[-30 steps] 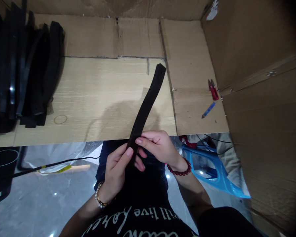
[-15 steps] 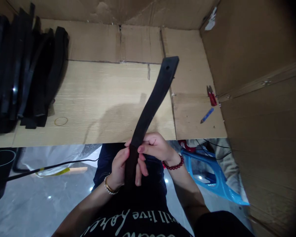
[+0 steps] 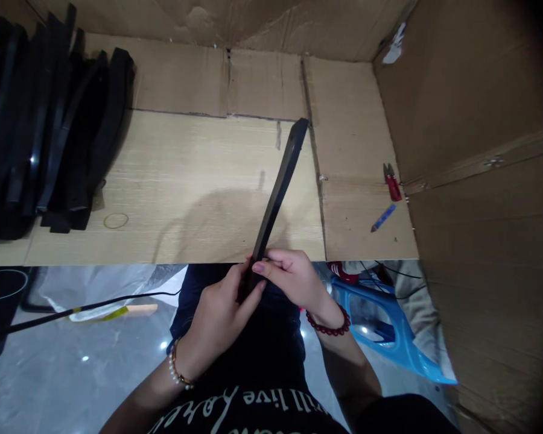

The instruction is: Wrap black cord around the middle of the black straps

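A long, slightly curved black strip [image 3: 278,193] points up and away from me over the front edge of the board, its narrow side facing me. My left hand [image 3: 221,310] is closed around its lower part, thumb lying along it. From the other side my right hand [image 3: 294,277] pinches the strip just above, thumb against its face. The strip's lower end is hidden by my hands and lost against the dark shirt. What exactly the strip is, I cannot tell.
Many similar black strips [image 3: 58,132] are heaped at the left. A rubber band [image 3: 116,220] lies near them. Red-handled snips [image 3: 393,182] and a blue pencil stub [image 3: 383,218] lie at the right by the cardboard wall [image 3: 484,241]. Below stands a blue stool [image 3: 389,346].
The strip has been turned about its length, from its broad face with a hole to its narrow edge. My left hand has rolled over, its back now facing up.
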Demonstrator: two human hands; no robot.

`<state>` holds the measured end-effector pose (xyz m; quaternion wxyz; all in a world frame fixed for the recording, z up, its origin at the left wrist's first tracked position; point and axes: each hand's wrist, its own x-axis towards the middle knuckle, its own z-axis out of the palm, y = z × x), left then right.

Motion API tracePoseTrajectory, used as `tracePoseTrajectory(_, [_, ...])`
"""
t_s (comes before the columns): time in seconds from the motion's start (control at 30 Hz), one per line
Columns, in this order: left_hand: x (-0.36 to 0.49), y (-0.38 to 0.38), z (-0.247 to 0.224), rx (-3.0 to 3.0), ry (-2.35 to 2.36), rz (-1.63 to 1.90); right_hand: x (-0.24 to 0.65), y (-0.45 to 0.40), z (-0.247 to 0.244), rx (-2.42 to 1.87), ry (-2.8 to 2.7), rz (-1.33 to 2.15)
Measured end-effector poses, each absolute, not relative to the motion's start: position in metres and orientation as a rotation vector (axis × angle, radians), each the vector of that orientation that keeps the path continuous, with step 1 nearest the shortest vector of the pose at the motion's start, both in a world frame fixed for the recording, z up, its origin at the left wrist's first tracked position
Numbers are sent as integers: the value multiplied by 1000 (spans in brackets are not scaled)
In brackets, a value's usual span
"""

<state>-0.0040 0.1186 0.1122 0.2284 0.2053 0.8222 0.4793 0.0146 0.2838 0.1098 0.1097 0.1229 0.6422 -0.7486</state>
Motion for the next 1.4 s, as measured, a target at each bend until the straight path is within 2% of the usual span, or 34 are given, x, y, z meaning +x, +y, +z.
tracePoseTrajectory(0.13, [-6,122,113,415,1937,1551,10,292,107,272,1728,-2300])
tracePoseTrajectory(0.33, [-7,128,117,113,1470,1768,11,297,101,194,1623,-2251])
tracePoseTrajectory(0.53, [-9,122,111,19,1203,1845,12,300,102,98,1711,-2215])
tracePoseTrajectory(0.73, [-5,120,95,7,719,1944,11,298,106,21,1537,-2296])
tracePoseTrajectory(1.0, [10,127,67,23,206,1887,11,290,109,87,1447,-2366])
tracePoseTrajectory(1.1, [3,130,70,107,462,1874,12,291,110,167,1552,-2369])
tracePoseTrajectory(1.23, [-11,127,94,165,1278,1861,18,294,109,321,1760,-2337])
tracePoseTrajectory(1.33, [-12,122,110,401,1960,1635,21,292,110,415,1904,-2240])
tracePoseTrajectory(1.4, [-10,120,115,540,2161,1462,20,290,111,396,1925,-2202])
